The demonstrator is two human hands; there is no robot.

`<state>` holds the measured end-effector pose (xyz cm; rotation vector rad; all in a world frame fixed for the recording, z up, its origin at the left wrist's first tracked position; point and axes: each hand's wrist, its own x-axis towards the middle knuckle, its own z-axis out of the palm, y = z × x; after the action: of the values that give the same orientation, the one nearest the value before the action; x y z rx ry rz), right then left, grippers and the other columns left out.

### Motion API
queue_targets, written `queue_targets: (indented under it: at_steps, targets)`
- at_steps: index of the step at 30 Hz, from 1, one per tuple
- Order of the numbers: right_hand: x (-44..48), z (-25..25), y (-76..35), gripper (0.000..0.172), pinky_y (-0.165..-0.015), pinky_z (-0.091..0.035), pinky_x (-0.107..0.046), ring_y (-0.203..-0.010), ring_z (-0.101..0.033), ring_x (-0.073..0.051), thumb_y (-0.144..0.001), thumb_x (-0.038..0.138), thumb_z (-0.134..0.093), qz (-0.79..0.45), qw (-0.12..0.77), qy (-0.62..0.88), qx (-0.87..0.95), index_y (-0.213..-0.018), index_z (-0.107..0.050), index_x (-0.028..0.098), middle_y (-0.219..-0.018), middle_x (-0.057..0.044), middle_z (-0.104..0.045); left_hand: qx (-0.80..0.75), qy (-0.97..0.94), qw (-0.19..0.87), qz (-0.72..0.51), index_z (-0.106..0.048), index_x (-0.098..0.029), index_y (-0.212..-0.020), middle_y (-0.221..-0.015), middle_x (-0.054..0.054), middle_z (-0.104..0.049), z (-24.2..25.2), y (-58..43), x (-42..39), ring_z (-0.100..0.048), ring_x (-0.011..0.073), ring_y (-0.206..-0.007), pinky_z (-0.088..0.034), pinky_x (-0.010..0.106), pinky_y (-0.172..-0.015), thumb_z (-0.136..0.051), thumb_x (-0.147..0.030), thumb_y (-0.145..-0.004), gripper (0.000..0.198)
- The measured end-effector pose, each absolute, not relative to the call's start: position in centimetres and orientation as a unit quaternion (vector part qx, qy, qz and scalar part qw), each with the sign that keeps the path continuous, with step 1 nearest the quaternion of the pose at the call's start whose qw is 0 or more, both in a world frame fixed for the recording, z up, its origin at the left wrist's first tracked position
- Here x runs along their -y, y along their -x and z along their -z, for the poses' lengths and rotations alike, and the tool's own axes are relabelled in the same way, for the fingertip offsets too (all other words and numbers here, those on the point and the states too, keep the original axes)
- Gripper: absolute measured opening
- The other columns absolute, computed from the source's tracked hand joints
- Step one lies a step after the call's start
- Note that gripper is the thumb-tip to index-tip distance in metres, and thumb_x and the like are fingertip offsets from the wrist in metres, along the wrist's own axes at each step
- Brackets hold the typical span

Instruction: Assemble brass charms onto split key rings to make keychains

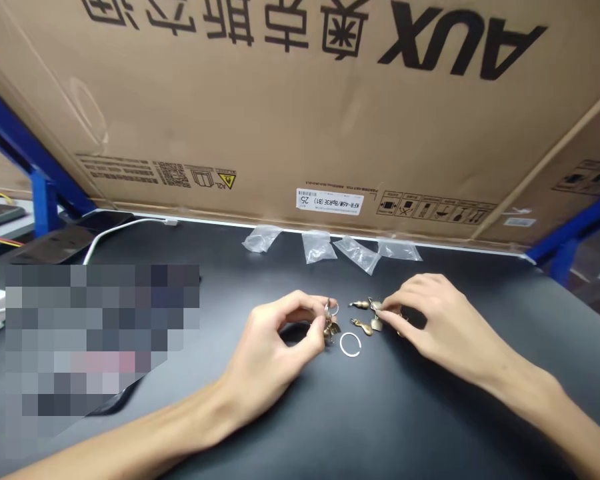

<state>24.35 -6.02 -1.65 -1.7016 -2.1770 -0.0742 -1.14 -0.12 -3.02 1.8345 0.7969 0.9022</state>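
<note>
Between its thumb and fingertips, my left hand (280, 333) pinches a cluster of small brass charms (332, 328) with a thin metal ring by them. My right hand (427, 317) is closed at its fingertips on a small brass charm (377, 305), partly covered by the fingers. Just left of that hand lie a gourd-shaped charm (363, 305) and a gold-coloured drop-like pendant (364, 327) with a clasp. A loose silver split ring (350, 345) rests on the black table between both hands. More brass pieces under the right fingers are mostly hidden.
Several clear plastic bags (320, 247) lie along the table's back edge. Behind them stands a large cardboard box (280, 120) between blue metal supports (45, 200). At the left are a dark phone-like slab (55, 243), a white cable (115, 230) and a pixelated area.
</note>
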Motion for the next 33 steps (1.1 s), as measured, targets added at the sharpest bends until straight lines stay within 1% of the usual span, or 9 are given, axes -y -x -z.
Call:
queue_targets:
  at_steps: [5, 11, 16, 21, 24, 28, 30, 33]
  targets:
    - [6.2, 2.1, -24.0, 0.014, -0.086, -0.042, -0.040, -0.079, -0.062, -0.019, -0.092, 0.030, -0.061, 0.030, 0.165, 0.605, 0.778, -0.085, -0.071, 0.023, -0.084, -0.001, -0.072, -0.338, -0.729, 0.474, -0.359, -0.066, -0.020, -0.082, -0.093, 0.002, -0.076, 3.0, 1.0, 0.0, -0.072, 0.0179, -0.091, -0.056, 0.027, -0.085, -0.061, -0.026, -0.088, 0.011]
    - [6.1, 2.3, -23.6, 0.016, -0.085, -0.042, -0.038, -0.079, -0.063, -0.017, -0.096, 0.025, -0.056, 0.034, 0.163, 0.601, 0.782, -0.090, -0.071, 0.023, -0.086, 0.001, -0.072, -0.340, -0.720, 0.494, -0.350, -0.065, -0.020, -0.086, -0.095, 0.002, -0.075, 3.0, 1.0, 0.0, -0.071, 0.0161, -0.086, -0.056, 0.025, -0.082, -0.060, -0.029, -0.090, 0.012]
    - [6.1, 1.9, -23.9, 0.017, -0.084, -0.043, -0.038, -0.082, -0.063, -0.018, -0.096, 0.029, -0.055, 0.007, 0.172, 0.620, 0.766, -0.089, -0.070, 0.025, -0.087, 0.001, -0.072, -0.342, -0.718, 0.493, -0.352, -0.064, -0.020, -0.084, -0.095, 0.001, -0.075, 2.9, 0.9, 0.0, -0.071, 0.0160, -0.086, -0.055, 0.025, -0.083, -0.060, -0.030, -0.091, 0.013]
    - [6.3, 1.1, -23.8, 0.018, -0.078, -0.046, -0.036, -0.079, -0.063, -0.020, -0.096, 0.034, -0.054, -0.008, 0.199, 0.643, 0.740, -0.088, -0.070, 0.027, -0.078, 0.001, -0.070, -0.339, -0.728, 0.483, -0.350, -0.065, -0.021, -0.086, -0.094, 0.000, -0.074, 3.0, 1.0, 0.0, -0.070, 0.0149, -0.085, -0.055, 0.025, -0.082, -0.059, -0.030, -0.091, 0.012]
    - [6.4, 1.0, -23.9, 0.019, -0.074, -0.048, -0.036, -0.078, -0.063, -0.021, -0.095, 0.035, -0.054, -0.007, 0.212, 0.650, 0.729, -0.087, -0.069, 0.027, -0.081, 0.000, -0.071, -0.339, -0.733, 0.475, -0.350, -0.064, -0.020, -0.086, -0.095, 0.001, -0.074, 2.9, 1.0, 0.0, -0.070, 0.0162, -0.088, -0.055, 0.026, -0.084, -0.059, -0.029, -0.091, 0.011]
    - [6.5, 0.8, -24.0, 0.018, -0.076, -0.049, -0.037, -0.082, -0.065, -0.022, -0.093, 0.035, -0.055, -0.003, 0.227, 0.655, 0.720, -0.086, -0.069, 0.027, -0.087, -0.001, -0.072, -0.336, -0.733, 0.474, -0.354, -0.065, -0.020, -0.085, -0.094, 0.001, -0.075, 2.9, 1.0, 0.1, -0.070, 0.0165, -0.087, -0.055, 0.026, -0.083, -0.059, -0.028, -0.091, 0.011]
    - [6.5, 0.7, -24.0, 0.018, -0.075, -0.050, -0.036, -0.082, -0.065, -0.022, -0.093, 0.034, -0.055, -0.002, 0.236, 0.659, 0.714, -0.086, -0.069, 0.027, -0.089, 0.000, -0.072, -0.337, -0.734, 0.470, -0.355, -0.065, -0.020, -0.085, -0.096, 0.001, -0.075, 2.9, 1.0, 0.0, -0.070, 0.0167, -0.088, -0.055, 0.026, -0.083, -0.059, -0.028, -0.090, 0.011]
    - [6.5, 0.7, -24.1, 0.017, -0.074, -0.049, -0.036, -0.082, -0.065, -0.021, -0.092, 0.034, -0.055, 0.004, 0.229, 0.666, 0.710, -0.085, -0.069, 0.027, -0.088, 0.001, -0.073, -0.341, -0.737, 0.463, -0.356, -0.065, -0.020, -0.085, -0.097, 0.001, -0.075, 3.0, 1.0, 0.0, -0.070, 0.0169, -0.090, -0.055, 0.027, -0.085, -0.059, -0.028, -0.090, 0.011]
